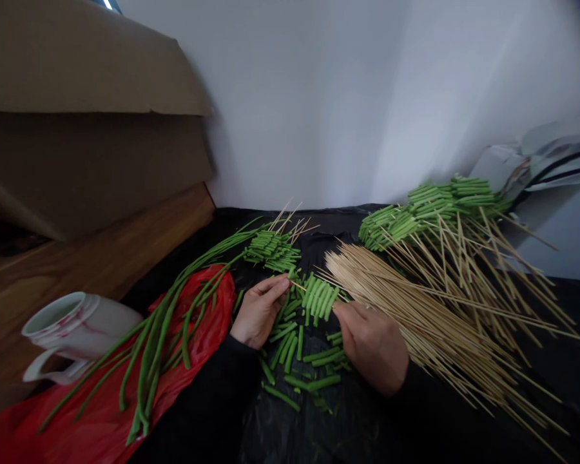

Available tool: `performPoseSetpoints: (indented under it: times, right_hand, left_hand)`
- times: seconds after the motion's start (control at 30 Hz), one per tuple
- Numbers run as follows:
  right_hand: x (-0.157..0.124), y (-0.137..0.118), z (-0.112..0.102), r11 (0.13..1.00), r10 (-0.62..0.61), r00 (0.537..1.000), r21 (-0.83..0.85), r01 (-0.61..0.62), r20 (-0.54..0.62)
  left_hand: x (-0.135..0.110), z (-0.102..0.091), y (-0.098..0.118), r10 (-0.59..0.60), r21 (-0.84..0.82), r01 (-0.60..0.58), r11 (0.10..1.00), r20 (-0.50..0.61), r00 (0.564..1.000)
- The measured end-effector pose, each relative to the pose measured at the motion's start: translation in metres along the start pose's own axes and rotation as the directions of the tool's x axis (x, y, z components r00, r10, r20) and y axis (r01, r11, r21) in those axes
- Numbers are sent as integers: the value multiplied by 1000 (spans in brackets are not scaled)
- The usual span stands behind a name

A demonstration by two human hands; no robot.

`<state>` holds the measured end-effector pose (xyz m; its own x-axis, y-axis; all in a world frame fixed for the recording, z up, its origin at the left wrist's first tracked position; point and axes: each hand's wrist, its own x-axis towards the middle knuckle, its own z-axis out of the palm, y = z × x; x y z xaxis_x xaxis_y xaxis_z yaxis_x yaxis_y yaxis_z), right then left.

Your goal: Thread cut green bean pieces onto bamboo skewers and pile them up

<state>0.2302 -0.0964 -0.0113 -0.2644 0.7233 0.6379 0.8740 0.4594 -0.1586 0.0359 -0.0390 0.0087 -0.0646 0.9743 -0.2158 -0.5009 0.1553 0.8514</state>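
The clothing is dark. A plain black left sleeve [211,398] reaches the wrist, where its cuff [242,351] ends in a simple edge. The right sleeve [428,403] is equally black and long, its outline and surface detail lost in the gloom. The left hand [260,310] and right hand [376,347] are bare up to the sleeves.

green cut stalks [320,298], tan skewers [396,293], red bag [89,428]

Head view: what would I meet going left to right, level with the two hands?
White mug → long green stalks → left hand → row of short green pieces on a stick → right hand → pile of thin bare sticks.
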Motion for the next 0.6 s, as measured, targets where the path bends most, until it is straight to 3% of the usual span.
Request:
performPoseSetpoints:
  times: [0.6]
  right_hand:
    - [-2, -2, 2, 999, -12, 1000, 46, 13, -26]
  left_hand:
    - [-2, 1, 2, -152, -61, 156, 986, 67, 986]
